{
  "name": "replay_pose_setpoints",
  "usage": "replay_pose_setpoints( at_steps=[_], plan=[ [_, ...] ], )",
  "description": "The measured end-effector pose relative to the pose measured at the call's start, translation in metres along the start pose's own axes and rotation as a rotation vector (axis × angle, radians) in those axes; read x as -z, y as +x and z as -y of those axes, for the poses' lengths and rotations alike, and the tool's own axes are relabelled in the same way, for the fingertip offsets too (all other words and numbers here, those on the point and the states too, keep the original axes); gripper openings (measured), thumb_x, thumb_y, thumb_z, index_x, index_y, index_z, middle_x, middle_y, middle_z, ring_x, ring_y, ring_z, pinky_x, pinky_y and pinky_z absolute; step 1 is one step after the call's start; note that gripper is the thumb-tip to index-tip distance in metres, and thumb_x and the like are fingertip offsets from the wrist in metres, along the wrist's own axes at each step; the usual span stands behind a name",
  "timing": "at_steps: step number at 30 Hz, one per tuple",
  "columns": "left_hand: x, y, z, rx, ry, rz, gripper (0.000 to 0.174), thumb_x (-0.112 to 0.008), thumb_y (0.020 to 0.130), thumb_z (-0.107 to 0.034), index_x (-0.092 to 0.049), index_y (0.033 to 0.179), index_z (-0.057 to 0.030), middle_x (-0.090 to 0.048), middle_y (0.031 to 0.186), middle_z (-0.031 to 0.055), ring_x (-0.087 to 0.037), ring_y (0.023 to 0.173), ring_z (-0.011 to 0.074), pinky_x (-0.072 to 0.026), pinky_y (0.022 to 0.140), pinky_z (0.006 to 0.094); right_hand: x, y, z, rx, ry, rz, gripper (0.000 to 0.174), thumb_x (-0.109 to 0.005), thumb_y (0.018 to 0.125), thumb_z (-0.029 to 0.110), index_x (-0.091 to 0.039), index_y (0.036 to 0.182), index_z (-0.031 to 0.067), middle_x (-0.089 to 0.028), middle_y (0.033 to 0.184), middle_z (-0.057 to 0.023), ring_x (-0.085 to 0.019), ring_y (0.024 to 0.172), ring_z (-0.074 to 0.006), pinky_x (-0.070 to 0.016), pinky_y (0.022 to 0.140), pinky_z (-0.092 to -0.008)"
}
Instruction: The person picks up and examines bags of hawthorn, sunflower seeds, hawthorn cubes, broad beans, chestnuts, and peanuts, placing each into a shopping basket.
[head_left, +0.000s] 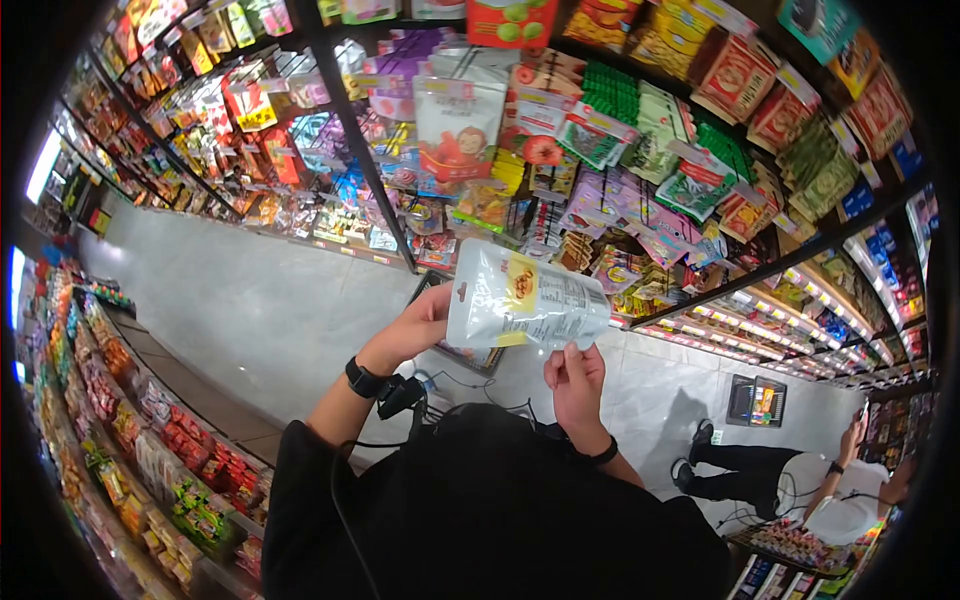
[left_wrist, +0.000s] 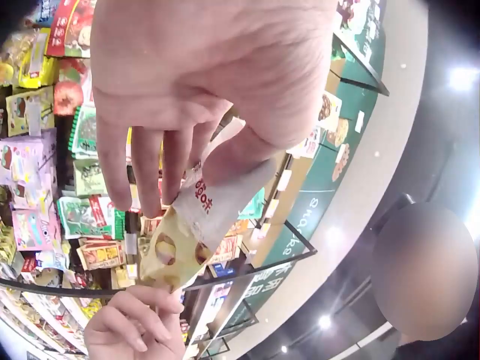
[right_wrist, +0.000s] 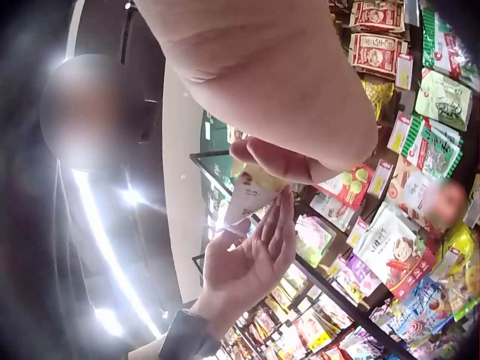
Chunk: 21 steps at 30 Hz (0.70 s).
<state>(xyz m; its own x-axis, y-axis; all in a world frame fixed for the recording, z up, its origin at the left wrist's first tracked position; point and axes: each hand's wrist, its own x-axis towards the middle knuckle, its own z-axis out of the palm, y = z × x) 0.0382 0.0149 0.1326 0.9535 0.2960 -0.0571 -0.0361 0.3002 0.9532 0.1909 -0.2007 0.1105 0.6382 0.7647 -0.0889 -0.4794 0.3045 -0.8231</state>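
Observation:
A white snack pouch with a yellow panel [head_left: 535, 298] is held up in front of the body, its printed side facing the head camera. The left hand [head_left: 422, 325] pinches its hole-punched end, thumb on one face and fingers behind. At the lower edge near the other end, the right hand [head_left: 577, 385] pinches the pouch between thumb and fingers. In the left wrist view the pouch [left_wrist: 177, 251] runs from the left hand [left_wrist: 210, 82] down to the right hand [left_wrist: 139, 322]. The right wrist view shows the left hand [right_wrist: 251, 259] across the pouch [right_wrist: 251, 196].
Racks of hanging snack bags [head_left: 460, 130] stand ahead. Beneath the pouch, a black basket [head_left: 478, 358] is on the floor, partly hidden. Another basket [head_left: 756, 401] lies to the right near a person in a white top [head_left: 845, 497]. A candy shelf [head_left: 180, 440] curves along the left.

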Motion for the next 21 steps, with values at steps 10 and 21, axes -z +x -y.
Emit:
replay_pose_setpoints(
  at_steps=[10, 21],
  plan=[
    [-0.121, 0.053, -0.002, -0.087, -0.336, 0.127, 0.054, -0.044, 0.094, -0.021, -0.043, 0.144, 0.0006, -0.050, 0.143, 0.0085, -0.046, 0.132, 0.0170, -0.0353, 0.109, 0.0339, 0.079, -0.043, 0.054, -0.021, 0.110, 0.003, 0.018, -0.054, 0.102, 0.015, -0.056, 0.087, 0.0038, -0.058, 0.072, -0.0065, -0.044, 0.052, -0.0127, -0.0349, 0.052, -0.0276],
    [-0.132, 0.100, -0.035, -0.312, 0.121, 0.252, 0.069, -0.064, 0.084, 0.009, -0.036, 0.146, -0.0006, -0.046, 0.145, 0.0098, -0.045, 0.134, 0.0209, -0.0337, 0.114, 0.0389, 0.053, 0.001, 0.067, -0.010, 0.145, 0.054, 0.026, -0.052, 0.103, 0.019, -0.056, 0.081, 0.0059, -0.055, 0.068, -0.0030, -0.037, 0.049, -0.0088, -0.0296, 0.051, -0.0257]
  ],
)
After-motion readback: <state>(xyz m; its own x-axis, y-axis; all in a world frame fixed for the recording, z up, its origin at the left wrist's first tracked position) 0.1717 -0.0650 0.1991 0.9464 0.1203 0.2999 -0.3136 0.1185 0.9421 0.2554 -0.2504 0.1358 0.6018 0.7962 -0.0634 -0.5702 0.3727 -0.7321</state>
